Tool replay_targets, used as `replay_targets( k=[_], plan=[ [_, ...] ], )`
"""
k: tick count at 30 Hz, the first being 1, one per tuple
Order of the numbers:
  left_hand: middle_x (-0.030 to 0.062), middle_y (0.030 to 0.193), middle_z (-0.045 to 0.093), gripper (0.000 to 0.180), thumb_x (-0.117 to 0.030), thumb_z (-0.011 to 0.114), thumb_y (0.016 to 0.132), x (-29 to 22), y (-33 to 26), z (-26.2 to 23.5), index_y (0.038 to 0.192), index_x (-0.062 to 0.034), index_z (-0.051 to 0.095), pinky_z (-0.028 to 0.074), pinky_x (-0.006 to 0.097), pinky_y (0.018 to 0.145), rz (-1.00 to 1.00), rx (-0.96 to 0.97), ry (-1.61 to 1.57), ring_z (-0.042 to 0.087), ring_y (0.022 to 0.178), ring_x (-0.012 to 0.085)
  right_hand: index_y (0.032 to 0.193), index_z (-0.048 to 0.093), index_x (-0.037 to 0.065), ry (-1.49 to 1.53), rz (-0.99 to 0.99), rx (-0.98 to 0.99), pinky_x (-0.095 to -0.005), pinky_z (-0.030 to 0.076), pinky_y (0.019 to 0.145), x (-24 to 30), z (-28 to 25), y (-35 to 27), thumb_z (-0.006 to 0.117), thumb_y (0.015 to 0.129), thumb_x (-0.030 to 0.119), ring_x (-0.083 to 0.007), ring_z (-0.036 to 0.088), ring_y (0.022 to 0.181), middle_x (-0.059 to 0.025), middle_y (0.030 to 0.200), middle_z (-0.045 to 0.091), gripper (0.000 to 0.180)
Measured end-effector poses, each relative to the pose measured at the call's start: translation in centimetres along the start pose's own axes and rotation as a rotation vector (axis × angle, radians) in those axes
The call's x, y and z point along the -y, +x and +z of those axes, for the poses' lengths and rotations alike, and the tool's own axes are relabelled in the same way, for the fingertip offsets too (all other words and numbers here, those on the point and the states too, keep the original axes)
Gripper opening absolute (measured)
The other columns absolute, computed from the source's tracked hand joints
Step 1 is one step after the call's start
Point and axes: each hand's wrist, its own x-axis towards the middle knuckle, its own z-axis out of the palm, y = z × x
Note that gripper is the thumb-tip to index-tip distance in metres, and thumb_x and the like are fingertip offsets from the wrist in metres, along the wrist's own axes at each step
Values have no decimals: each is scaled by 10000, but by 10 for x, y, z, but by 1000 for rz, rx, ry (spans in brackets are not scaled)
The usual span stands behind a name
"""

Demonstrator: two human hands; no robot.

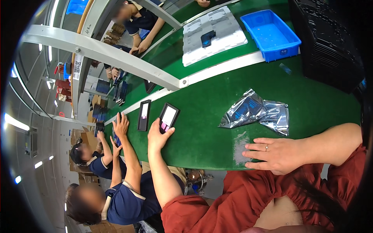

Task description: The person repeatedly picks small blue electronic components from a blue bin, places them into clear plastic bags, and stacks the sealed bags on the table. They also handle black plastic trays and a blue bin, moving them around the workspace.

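My left hand (157,136) has its thumb and fingers around the near end of a small flat black box (169,115) with a white and pink face, which lies on the green table. A similar narrow black box (144,115) sits just left of it, apart from my hand. My right hand (274,154), with a ring on one finger, rests flat near the table's front edge, fingers spread over a worn grey patch (240,149). Beyond that hand lie two crumpled silver foil bags (276,117), touching each other; the left bag (244,108) shows something dark blue.
A blue plastic bin (271,35) and a white moulded tray (217,25) with a dark piece stand beyond the white rail. Stacked black trays (330,46) rise at the right. A metal post (116,62) crosses the left. Co-workers sit close on the left.
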Motion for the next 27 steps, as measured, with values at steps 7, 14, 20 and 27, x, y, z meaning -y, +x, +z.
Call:
replay_targets(
  k=[7,14,20,27],
  plan=[
    [186,1268,519,762,-547,710,725,-30,-3,15,1263,-34,545,392,452,993,-118,-50,117,482,1174,356,1355,427,43,71,8,60,-486,225,1141,-3,-6,3,639,757,201,-363,321,1362,-224,1434,371,653],
    [237,1142,606,581,-469,622,850,-17,30,15,1153,26,608,419,416,962,-94,-208,-106,561,1094,363,1356,429,46,94,21,87,-478,249,1133,-5,-11,4,644,741,211,-350,341,1352,-208,1431,381,671],
    [161,1054,652,413,-251,695,783,74,78,12,1117,-13,640,487,394,864,-377,-292,81,628,955,308,1321,474,41,72,11,42,-472,277,1121,-6,-9,5,547,799,244,-345,372,1332,-206,1406,407,564],
    [132,989,679,390,-120,634,753,70,100,36,1136,-51,652,486,377,881,-273,-262,33,634,964,289,1312,482,33,78,-17,16,-481,288,1114,-8,-6,4,469,840,266,-356,387,1321,-202,1361,441,526]
  ],
)
